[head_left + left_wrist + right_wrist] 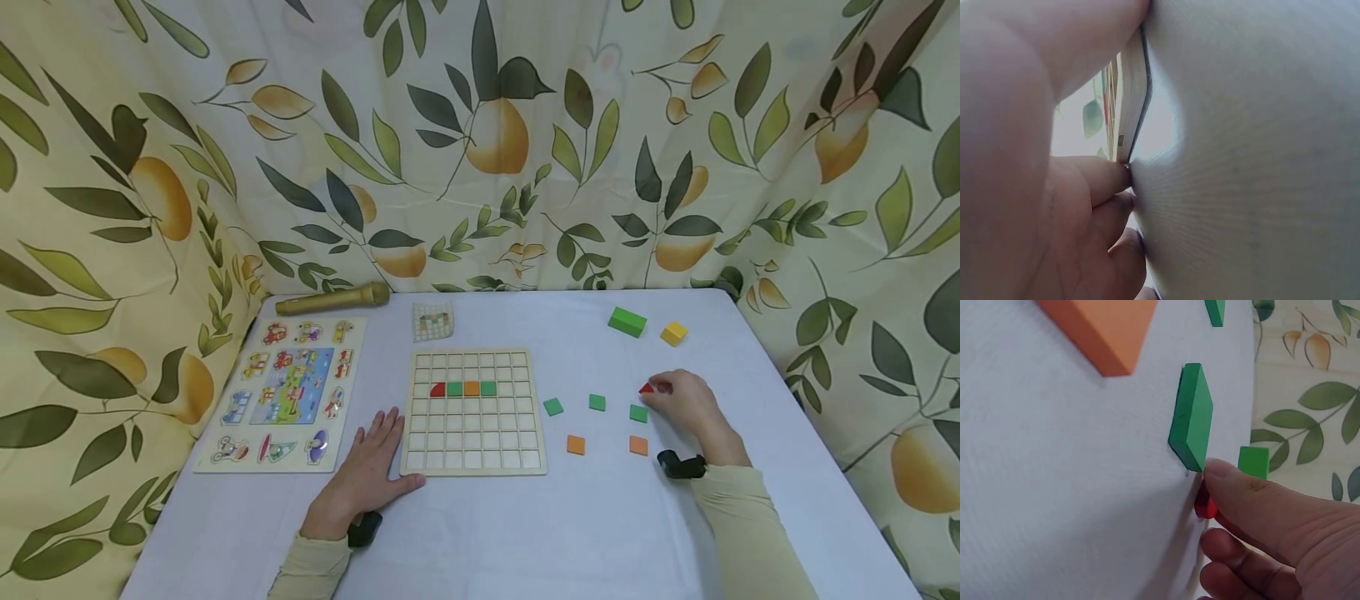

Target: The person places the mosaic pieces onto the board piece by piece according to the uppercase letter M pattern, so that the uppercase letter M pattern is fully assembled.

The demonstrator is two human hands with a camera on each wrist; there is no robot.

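The right hand's (686,404) grip pinches a red block (646,388) between thumb and fingers, just beyond a loose green tile (638,413) on the table (480,542). The left hand (369,462) rests with fingers straight and spread at the grid board's (474,476) near left corner. One board row holds four coloured pieces (471,388), the leftmost red.
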